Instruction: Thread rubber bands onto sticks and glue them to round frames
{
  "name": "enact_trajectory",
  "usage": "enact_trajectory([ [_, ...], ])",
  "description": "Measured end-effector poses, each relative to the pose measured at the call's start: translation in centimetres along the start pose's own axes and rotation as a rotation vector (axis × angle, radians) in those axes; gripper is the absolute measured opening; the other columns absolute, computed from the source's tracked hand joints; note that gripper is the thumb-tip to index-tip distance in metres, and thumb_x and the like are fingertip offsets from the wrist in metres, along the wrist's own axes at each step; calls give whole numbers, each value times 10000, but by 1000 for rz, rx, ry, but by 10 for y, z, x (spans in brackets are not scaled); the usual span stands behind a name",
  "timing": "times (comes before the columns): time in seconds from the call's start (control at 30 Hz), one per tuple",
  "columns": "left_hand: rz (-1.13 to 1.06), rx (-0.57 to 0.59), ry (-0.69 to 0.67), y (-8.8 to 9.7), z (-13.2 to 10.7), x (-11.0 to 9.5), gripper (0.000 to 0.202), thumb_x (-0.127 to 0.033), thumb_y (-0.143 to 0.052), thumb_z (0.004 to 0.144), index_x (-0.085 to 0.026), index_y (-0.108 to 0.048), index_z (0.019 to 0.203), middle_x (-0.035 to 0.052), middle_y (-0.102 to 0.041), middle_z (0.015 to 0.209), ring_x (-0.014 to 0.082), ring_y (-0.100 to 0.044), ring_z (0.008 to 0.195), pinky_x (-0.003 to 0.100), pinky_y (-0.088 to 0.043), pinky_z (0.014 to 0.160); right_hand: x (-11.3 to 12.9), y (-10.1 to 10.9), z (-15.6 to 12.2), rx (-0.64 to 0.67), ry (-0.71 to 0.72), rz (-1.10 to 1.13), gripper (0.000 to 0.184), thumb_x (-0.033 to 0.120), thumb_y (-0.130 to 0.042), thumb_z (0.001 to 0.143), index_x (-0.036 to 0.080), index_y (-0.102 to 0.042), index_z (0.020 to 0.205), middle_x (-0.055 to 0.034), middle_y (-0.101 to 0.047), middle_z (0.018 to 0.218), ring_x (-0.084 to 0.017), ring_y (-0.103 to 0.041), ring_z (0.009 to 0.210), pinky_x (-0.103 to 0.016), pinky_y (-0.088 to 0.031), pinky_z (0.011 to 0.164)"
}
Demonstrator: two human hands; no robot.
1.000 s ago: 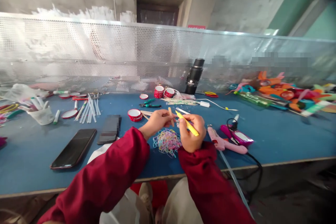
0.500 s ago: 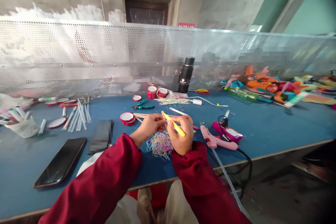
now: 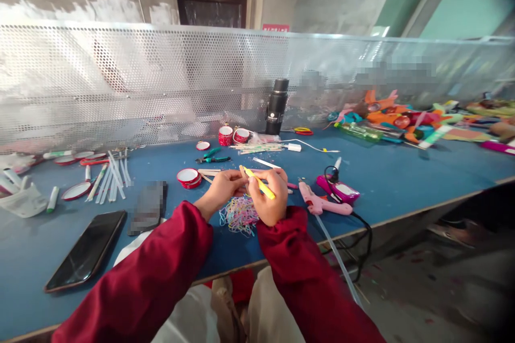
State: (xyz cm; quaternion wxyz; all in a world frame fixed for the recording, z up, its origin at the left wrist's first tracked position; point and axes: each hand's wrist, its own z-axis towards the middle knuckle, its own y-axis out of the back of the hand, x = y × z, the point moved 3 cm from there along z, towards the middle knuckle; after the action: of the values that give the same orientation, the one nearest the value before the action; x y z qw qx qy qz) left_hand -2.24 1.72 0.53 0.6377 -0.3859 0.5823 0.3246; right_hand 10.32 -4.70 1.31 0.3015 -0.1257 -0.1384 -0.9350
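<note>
My right hand (image 3: pixel 270 204) is closed around a yellow marker pen (image 3: pixel 264 187), which slants with its upper end near my left fingers. My left hand (image 3: pixel 222 188) pinches a small light-brown piece, apparently a wooden stick (image 3: pixel 242 170), against the pen's upper end. Most of that piece is hidden by the fingers. Under both hands lies a tangled pile of pastel rubber bands (image 3: pixel 238 218). Red-rimmed round tins (image 3: pixel 188 176) and wooden sticks (image 3: pixel 209 172) lie just past my left hand.
A pink glue gun (image 3: pixel 322 202) with a long glue stick lies right, beside a purple device (image 3: pixel 337 190). Left are two phones (image 3: pixel 87 252), clear glue sticks (image 3: pixel 115 179) and a cup of markers (image 3: pixel 24 199). Behind stand pliers (image 3: pixel 214 156) and a black flask (image 3: pixel 277 107).
The camera view has shifted slightly, so the bench things appear further left. Both hands keep their grips, and more of the light-brown piece shows beside the pen's upper end.
</note>
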Motion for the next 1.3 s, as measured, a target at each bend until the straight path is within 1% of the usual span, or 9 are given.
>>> enact_trajectory([
  [0.13, 20, 18, -8, -2, 0, 3, 434, -438, -879, 597, -113, -718, 835, 23, -672, 750, 104, -603, 619, 221, -479, 596, -2, -2, -1, 27, -19, 23, 38, 225, -591, 894, 244, -571, 869, -16, -734, 825, -202, -687, 775, -432, -446, 911],
  [0.33, 52, 4, -28, -4, -1, -1, 389, -437, -845, 631, -114, -707, 800, -7, -620, 643, 89, -551, 559, 228, -467, 585, -3, -3, -1, 55, -27, 30, 47, 226, -590, 892, 245, -566, 856, -3, -713, 784, -201, -666, 741, -425, -431, 915],
  [0.5, 125, -31, -32, 0, -2, -5, 371, -441, -838, 666, -126, -722, 824, 31, -678, 703, 96, -583, 580, 214, -461, 573, -3, 6, 0, -28, -116, 31, 31, 239, -591, 917, 242, -597, 887, -26, -721, 815, -209, -654, 765, -411, -437, 877],
  [0.6, 129, -39, -15, 1, -3, -6, 377, -442, -836, 682, -132, -721, 862, 42, -701, 731, 111, -620, 608, 218, -477, 582, -2, 7, 0, -3, -153, 104, 68, 254, -564, 947, 245, -629, 962, -30, -728, 837, -212, -660, 811, -392, -455, 849],
  [0.73, 118, -23, 4, -1, -4, -8, 364, -438, -829, 698, -136, -704, 858, 43, -705, 734, 120, -643, 624, 225, -489, 590, -5, 5, -1, 4, -232, 191, 95, 292, -561, 948, 241, -617, 1005, -47, -732, 891, -227, -665, 834, -391, -493, 797],
  [0.9, 128, -5, -11, -3, -5, -10, 361, -434, -821, 700, -132, -685, 842, 47, -706, 752, 126, -651, 635, 220, -464, 568, -10, 4, -2, 18, -303, 226, 129, 329, -556, 953, 228, -595, 883, -38, -707, 809, -214, -646, 797, -365, -503, 754],
  [1.0, 138, -4, -24, 0, -4, -8, 387, -464, -820, 691, -132, -679, 830, 51, -704, 761, 127, -648, 634, 223, -464, 565, -13, 2, -2, 26, -289, 199, 178, 316, -540, 958, 226, -589, 812, -22, -676, 761, -193, -627, 741, -344, -489, 724],
  [1.13, 171, 6, -25, 2, -2, -4, 419, -485, -834, 662, -136, -685, 838, 34, -687, 743, 120, -631, 618, 227, -469, 570, -14, -1, -3, 20, -264, 178, 95, 292, -592, 907, 227, -592, 837, -19, -663, 784, -200, -618, 768, -339, -483, 716],
  [1.3, 189, 13, -24, 0, -2, -3, 387, -449, -835, 666, -136, -683, 836, 20, -673, 721, 123, -631, 627, 226, -472, 590, -11, -3, -3, 33, -231, 151, 115, 288, -600, 893, 234, -577, 793, -21, -642, 758, -208, -599, 777, -343, -474, 719],
])
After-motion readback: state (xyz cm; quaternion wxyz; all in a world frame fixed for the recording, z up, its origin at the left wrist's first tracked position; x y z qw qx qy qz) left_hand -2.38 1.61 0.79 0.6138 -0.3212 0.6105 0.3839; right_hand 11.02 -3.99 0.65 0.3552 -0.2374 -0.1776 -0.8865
